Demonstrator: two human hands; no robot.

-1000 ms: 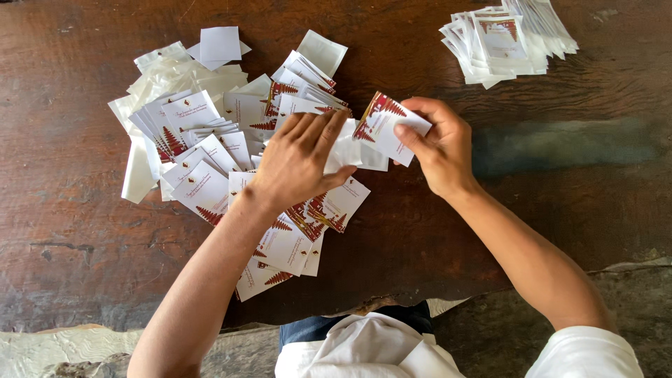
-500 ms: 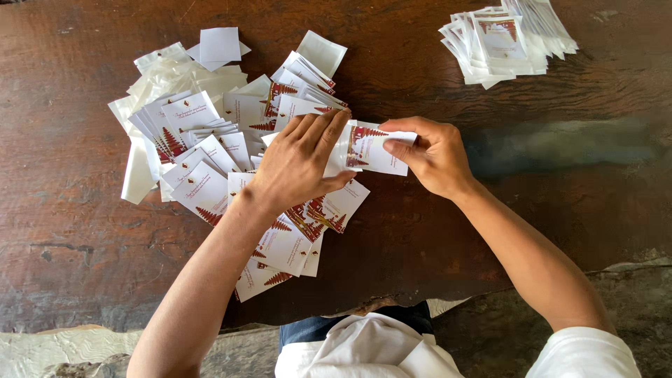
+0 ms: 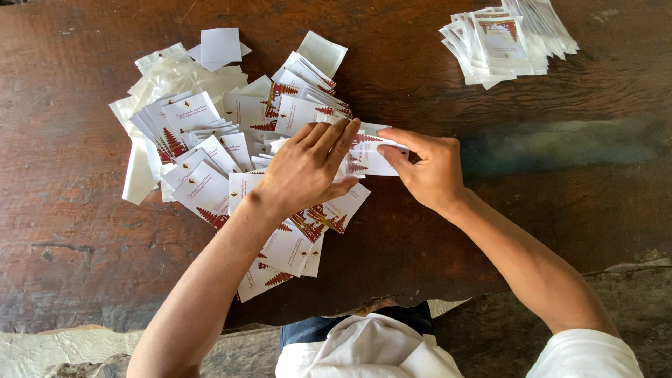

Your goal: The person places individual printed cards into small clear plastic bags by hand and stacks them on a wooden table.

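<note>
- Fingers (image 3: 392,155) of my right hand (image 3: 430,171) are pinching the white card with the red tree print (image 3: 367,155) by its right edge, thumb under and forefinger over, so they are closed on it and are keeping it level just above the pile.
- Fingers (image 3: 329,140) of my left hand (image 3: 304,171) are lying flat and spread, palm down, over that card's left part and the loose cards below; I judge they are steadying it rather than gripping, so that hand is staying open.
- I am seeing the card flat between both hands now, whereas a second ago it was tilted up in the right hand alone.
- I am looking at the loose heap of cards and clear sleeves (image 3: 210,133) spreading leftward across the dark wooden bench (image 3: 560,210).
- I am noting a tidier stack (image 3: 504,42) sitting well apart at the far right, unchanged.
</note>
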